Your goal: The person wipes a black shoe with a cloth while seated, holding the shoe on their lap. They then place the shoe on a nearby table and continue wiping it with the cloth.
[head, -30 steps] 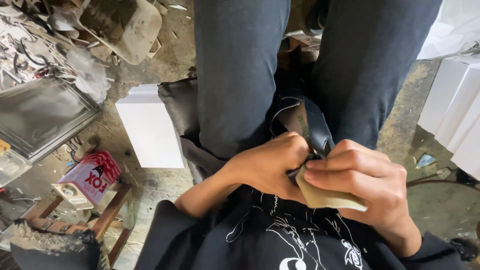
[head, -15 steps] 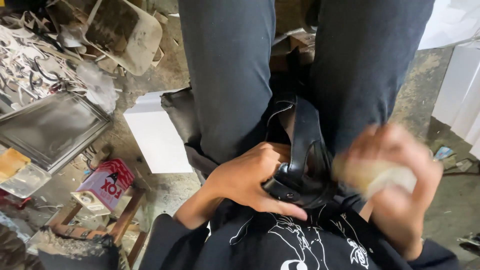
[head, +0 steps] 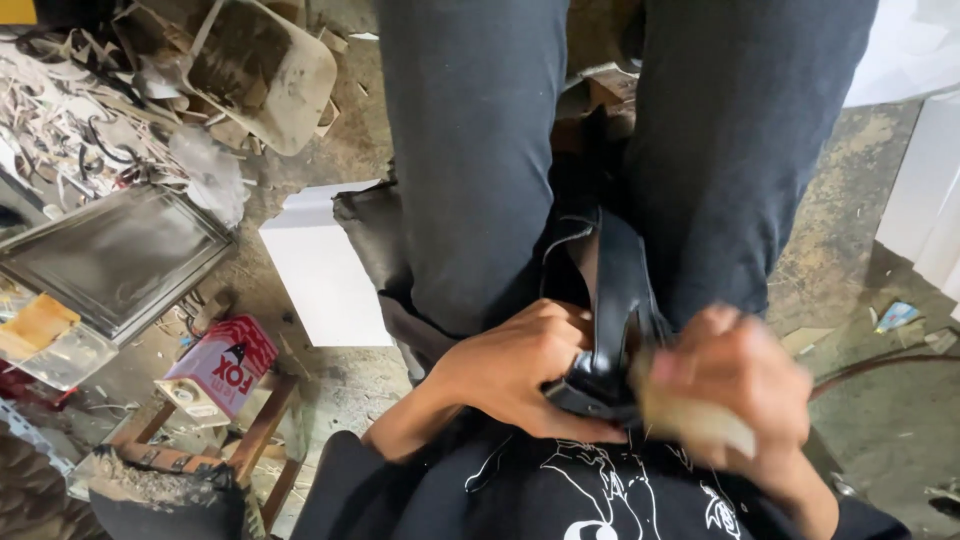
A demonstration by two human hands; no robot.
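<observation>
Left hand clamped around black leather shoe on lap; right hand closed on pale, blurred pad at shoe's edge. Rubbing step; steady hold required.

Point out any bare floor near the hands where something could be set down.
Right of the right hand, holding a pale block, the concrete floor is mostly bare, bordered by white panels and a hose. A smaller patch lies between the white box and wooden stool. Far left is crowded: tray, scraps, tub. The left hand grips a black shoe.
</observation>
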